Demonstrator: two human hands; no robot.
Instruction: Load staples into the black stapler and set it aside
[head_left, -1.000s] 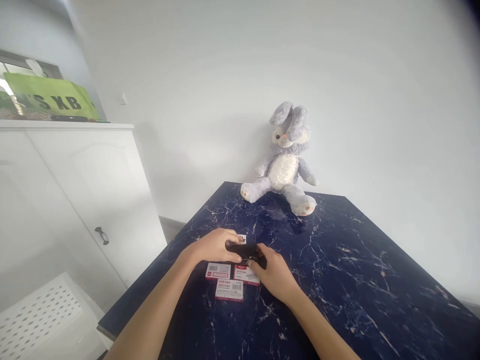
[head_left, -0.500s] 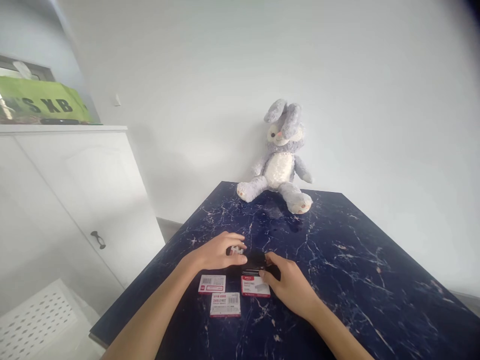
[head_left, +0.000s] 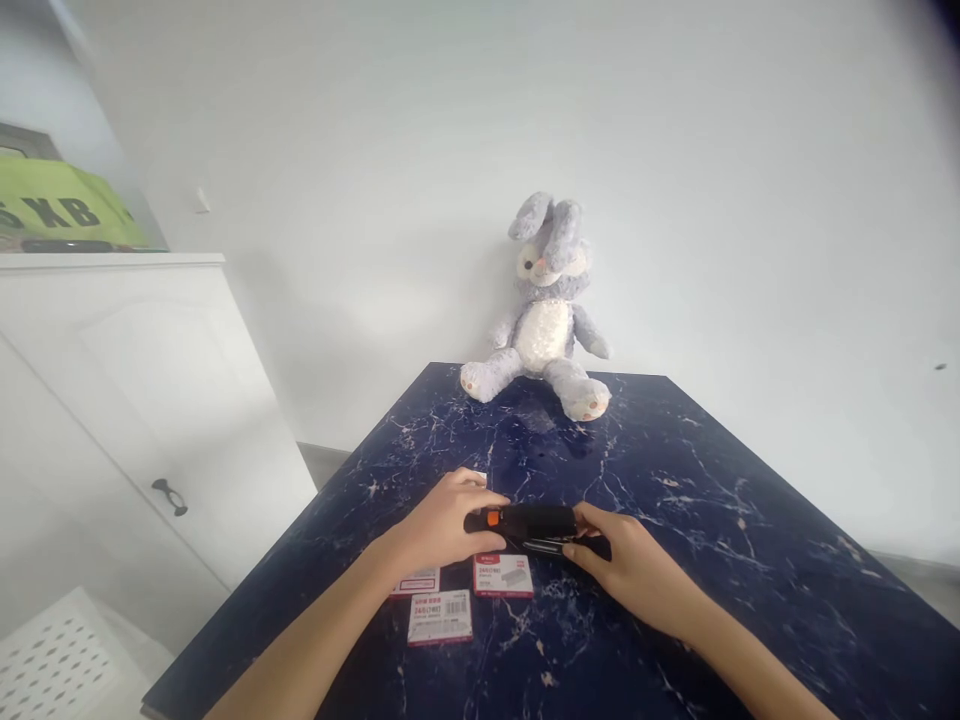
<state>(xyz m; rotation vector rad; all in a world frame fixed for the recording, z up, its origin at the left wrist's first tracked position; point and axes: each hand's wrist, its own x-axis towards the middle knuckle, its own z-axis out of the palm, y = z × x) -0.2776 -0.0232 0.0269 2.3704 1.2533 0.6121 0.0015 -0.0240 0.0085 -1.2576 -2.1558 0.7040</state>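
A black stapler with an orange part at its left end lies level between my hands, above the dark blue marbled table. My left hand has its thumb and fingers around the orange end. The right end is gripped by my right hand, thumb below and fingers above. Close in front are small red and white staple boxes: one just below the stapler, one nearer me, and one partly covered by my left hand. Behind my left fingers a bit of another white item shows.
A grey plush rabbit sits at the table's far edge against the wall. To the left stand a white cabinet with a green bag on top and a white perforated container low down.
The stapler and my right hand have moved right, and more of the stapler shows. My left hand has closed in on its orange end. The view has shifted slightly.
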